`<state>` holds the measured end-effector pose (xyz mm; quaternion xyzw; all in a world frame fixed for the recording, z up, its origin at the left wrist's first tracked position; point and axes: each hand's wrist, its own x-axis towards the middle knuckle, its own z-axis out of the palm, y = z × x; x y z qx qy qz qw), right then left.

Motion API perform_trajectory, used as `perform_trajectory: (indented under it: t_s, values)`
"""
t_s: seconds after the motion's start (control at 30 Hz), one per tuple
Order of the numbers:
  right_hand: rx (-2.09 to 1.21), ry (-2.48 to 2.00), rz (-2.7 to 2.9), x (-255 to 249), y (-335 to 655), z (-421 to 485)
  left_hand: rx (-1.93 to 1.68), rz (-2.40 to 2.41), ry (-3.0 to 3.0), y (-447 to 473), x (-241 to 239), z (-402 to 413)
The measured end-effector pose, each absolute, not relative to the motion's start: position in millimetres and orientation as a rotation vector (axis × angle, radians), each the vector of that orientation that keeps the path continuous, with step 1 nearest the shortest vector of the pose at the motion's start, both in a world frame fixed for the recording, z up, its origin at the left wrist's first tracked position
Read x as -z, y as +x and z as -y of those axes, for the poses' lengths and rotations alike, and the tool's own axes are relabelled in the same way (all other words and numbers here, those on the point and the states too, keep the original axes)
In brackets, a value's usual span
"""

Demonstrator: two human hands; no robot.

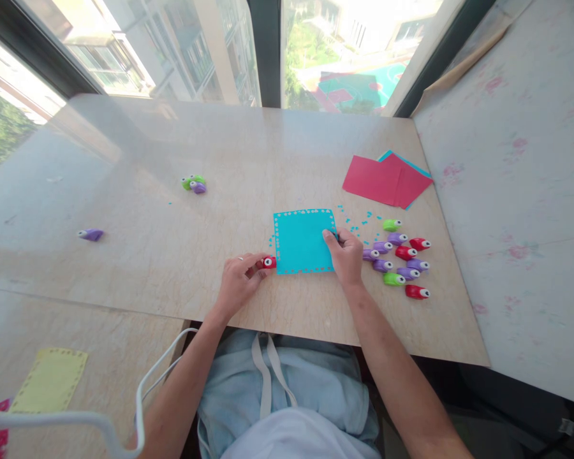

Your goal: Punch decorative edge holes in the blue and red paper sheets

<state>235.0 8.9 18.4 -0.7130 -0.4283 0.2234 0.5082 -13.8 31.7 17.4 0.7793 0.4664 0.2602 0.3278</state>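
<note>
A blue sheet of paper (303, 242) with small punched holes along its edges is in front of me, over the tabletop. My right hand (347, 255) pinches its right edge, thumb on top. At the paper's lower left edge, my left hand (242, 280) has its fingers closed around a small red craft punch (268, 262), which meets the paper's edge. Tiny blue paper cut-outs (354, 228) lie scattered to the right of the sheet, and a few lie by its left edge. Whether the punch is pressed down cannot be made out.
Several red, purple and green punches (406, 252) stand at the right. Red and blue paper sheets (387, 178) lie behind them. Farther left are a green and purple cluster of punches (194, 183) and a lone purple punch (91, 234). A yellow punched sheet (50, 380) and white cable (138, 408) are lower left.
</note>
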Motion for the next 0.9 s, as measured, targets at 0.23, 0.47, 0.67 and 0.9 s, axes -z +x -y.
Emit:
perform_trajectory:
  t_s: [0.23,0.47,0.67,0.9]
  values:
    - [-0.551,-1.714,1.036,-15.6,233.8,-8.5,-0.678,-1.22,2.039,-14.1,-17.5,-31.2]
    - [-0.536,-1.729,1.055,-16.3,234.4,-8.1,-0.711,-1.195,1.988,-15.6,-19.4,-32.8]
    - [-0.524,-1.735,1.066,-17.1,234.3,-8.0,-0.715,-1.188,1.972,-16.2,-19.2,-33.2]
    - [-0.526,-1.713,1.067,-17.8,235.1,-8.1,-0.711,-1.179,1.988,-16.0,-18.3,-32.7]
